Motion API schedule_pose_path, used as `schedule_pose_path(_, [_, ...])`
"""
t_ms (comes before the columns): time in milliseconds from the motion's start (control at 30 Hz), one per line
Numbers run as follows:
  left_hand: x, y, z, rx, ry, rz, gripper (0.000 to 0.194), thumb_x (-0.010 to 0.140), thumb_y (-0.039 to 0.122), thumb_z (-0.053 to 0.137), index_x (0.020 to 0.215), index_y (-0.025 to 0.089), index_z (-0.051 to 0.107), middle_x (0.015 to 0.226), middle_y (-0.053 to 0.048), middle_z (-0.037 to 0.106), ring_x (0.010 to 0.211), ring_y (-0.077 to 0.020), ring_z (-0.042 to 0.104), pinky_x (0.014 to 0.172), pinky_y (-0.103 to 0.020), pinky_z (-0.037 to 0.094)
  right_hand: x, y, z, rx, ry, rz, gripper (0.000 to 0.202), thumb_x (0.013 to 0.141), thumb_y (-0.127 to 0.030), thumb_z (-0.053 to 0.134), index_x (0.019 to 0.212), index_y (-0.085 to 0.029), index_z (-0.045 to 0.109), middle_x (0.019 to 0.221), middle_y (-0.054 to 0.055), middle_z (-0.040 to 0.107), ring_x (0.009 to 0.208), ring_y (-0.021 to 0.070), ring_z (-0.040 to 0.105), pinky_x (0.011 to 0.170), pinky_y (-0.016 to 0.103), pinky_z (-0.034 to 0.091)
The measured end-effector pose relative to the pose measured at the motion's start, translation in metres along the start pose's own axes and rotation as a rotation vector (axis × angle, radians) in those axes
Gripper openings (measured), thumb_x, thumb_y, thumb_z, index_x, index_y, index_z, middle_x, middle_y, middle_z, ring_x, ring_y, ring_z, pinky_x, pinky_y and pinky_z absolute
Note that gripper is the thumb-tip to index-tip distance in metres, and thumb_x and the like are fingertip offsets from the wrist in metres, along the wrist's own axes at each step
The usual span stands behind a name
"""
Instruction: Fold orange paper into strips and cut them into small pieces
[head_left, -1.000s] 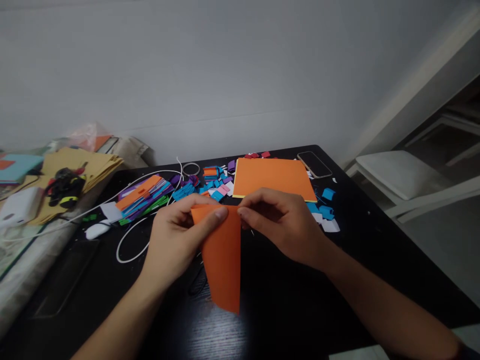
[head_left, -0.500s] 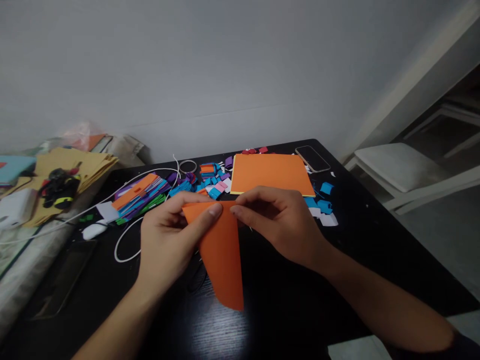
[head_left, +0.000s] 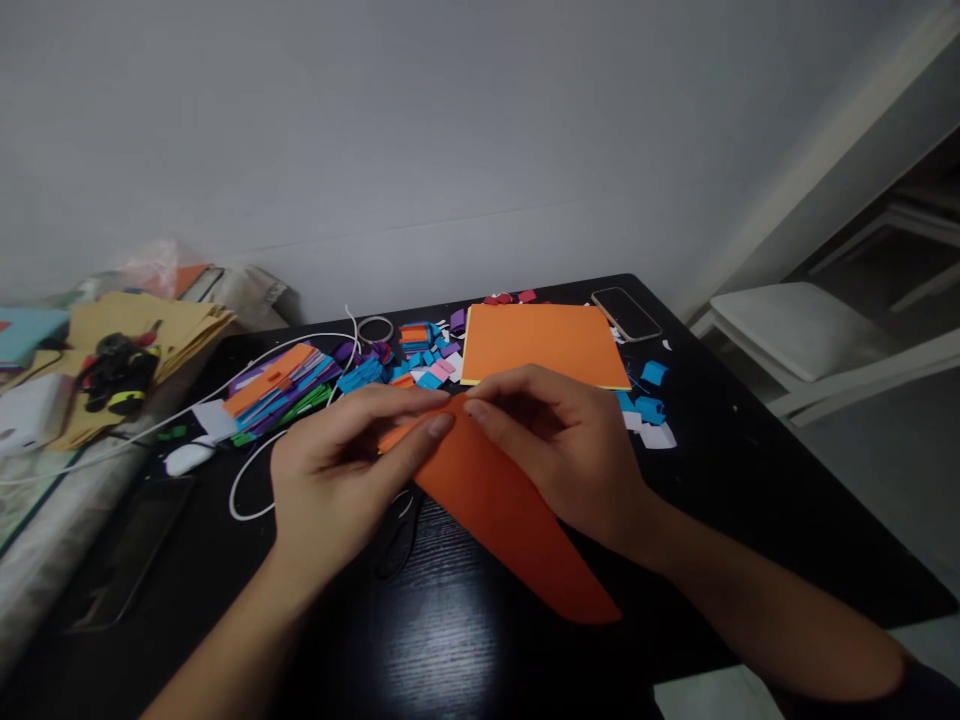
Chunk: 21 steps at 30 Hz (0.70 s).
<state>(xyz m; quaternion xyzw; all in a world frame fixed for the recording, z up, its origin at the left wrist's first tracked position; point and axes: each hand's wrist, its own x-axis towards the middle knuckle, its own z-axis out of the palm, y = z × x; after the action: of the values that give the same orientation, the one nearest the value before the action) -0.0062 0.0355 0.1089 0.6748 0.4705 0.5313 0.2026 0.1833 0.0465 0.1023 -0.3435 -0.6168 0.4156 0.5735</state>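
Observation:
An orange paper sheet (head_left: 510, 500) is held by its upper edge between both hands, its long body slanting down to the right over the black table (head_left: 750, 500). My left hand (head_left: 345, 465) pinches the upper left part with thumb and fingers. Close beside it, my right hand (head_left: 566, 450) grips the top edge between thumb and forefinger. Behind the hands lies a stack of orange sheets (head_left: 540, 340) with a yellow edge below. The loop handles of black scissors (head_left: 397, 545) show partly beneath the held paper.
Coloured paper strips (head_left: 281, 385), small blue and pink pieces (head_left: 435, 372) and a white cable (head_left: 240, 490) lie at the left and back. One phone (head_left: 626, 313) is at the back right, another (head_left: 131, 550) at the left. A white stool (head_left: 802, 325) stands right.
The lower end of the held orange sheet has swung to the right, so it slants instead of hanging down. My left thumb has shifted slightly right along it.

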Motion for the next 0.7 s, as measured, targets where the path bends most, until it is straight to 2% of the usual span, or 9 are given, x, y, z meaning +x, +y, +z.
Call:
schedule_pose_path(67, [0.0000, 0.0006, 0.0000, 0.015, -0.016, 0.019, 0.021, 0.086, 0.022, 0.087, 0.102, 0.034, 0.084, 0.092, 0.007, 0.083, 0.076, -0.0094, 0.074, 0.071, -0.021, 0.058, -0.0001, 0.0006, 0.0003, -0.008, 0.002, -0.008, 0.003, 0.093, -0.020, 0.078, 0.094, -0.022, 0.078, 0.091, -0.001, 0.081, 0.085, 0.0117, 0.078, 0.080, 0.022, 0.064])
schedule_pose_path(233, [-0.0015, 0.0004, 0.0008, 0.030, 0.030, 0.026, 0.020, 0.085, 0.021, 0.087, 0.100, 0.034, 0.084, 0.090, 0.006, 0.083, 0.078, -0.0122, 0.076, 0.073, -0.025, 0.061, -0.0006, 0.0007, 0.0018, 0.012, 0.036, -0.055, 0.012, 0.093, -0.016, 0.078, 0.101, -0.025, 0.079, 0.100, -0.002, 0.083, 0.091, 0.0108, 0.079, 0.085, 0.021, 0.065])
schedule_pose_path(567, [-0.0019, 0.0023, 0.0039, -0.026, 0.042, 0.026, 0.021, 0.085, 0.018, 0.086, 0.100, 0.033, 0.084, 0.092, 0.006, 0.083, 0.080, -0.0116, 0.076, 0.076, -0.024, 0.062, -0.0048, 0.0028, -0.0003, -0.105, 0.062, -0.131, 0.014, 0.092, -0.016, 0.081, 0.100, -0.027, 0.082, 0.098, -0.003, 0.085, 0.088, 0.0138, 0.080, 0.082, 0.026, 0.066])
schedule_pose_path(700, [-0.0023, 0.0005, 0.0038, -0.026, 0.022, 0.038, 0.019, 0.087, 0.019, 0.084, 0.100, 0.033, 0.084, 0.092, 0.005, 0.083, 0.080, -0.0122, 0.076, 0.075, -0.025, 0.062, -0.0039, 0.0002, 0.0010, -0.088, 0.067, -0.114, 0.013, 0.091, -0.016, 0.081, 0.098, -0.027, 0.082, 0.095, -0.002, 0.084, 0.085, 0.0138, 0.080, 0.079, 0.025, 0.067])
